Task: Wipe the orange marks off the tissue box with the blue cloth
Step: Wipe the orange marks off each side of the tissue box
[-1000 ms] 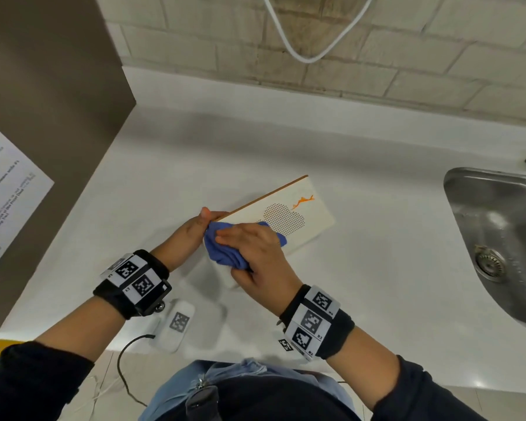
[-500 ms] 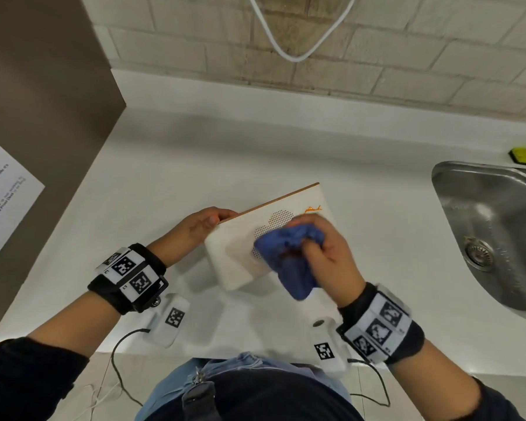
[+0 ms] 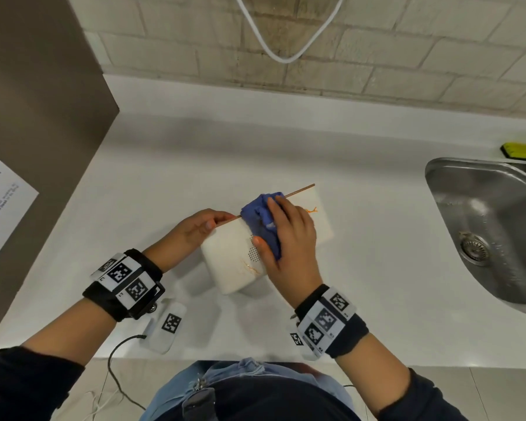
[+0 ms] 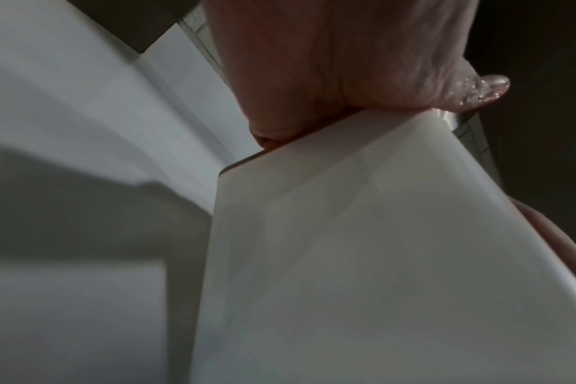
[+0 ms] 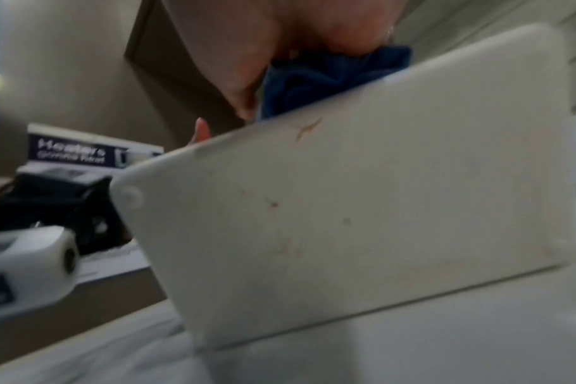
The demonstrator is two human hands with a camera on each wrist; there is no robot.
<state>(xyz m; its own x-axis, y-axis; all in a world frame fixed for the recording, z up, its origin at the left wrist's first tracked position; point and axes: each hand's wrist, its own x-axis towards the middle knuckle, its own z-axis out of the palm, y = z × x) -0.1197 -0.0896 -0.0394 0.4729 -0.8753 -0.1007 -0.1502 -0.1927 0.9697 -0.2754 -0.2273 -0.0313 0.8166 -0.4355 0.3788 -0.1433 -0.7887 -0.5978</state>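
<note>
Head view: right hand (image 3: 289, 238), fingers curled round blue cloth (image 3: 260, 220), has swept back across tissue box (image 3: 234, 253) on counter (image 3: 362, 253); left hand (image 3: 198, 227) pinches its edge. Orange marks (image 3: 249, 267) remain, so wiping unfinished.

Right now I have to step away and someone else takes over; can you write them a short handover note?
Left hand grips the tissue box's left end, steadying it tilted on the counter.
Right hand presses the blue cloth on the box's top face.
Done: wiping is underway.
Left: orange marks at the right end and near the front edge, plus faint specks on the front side.
</note>
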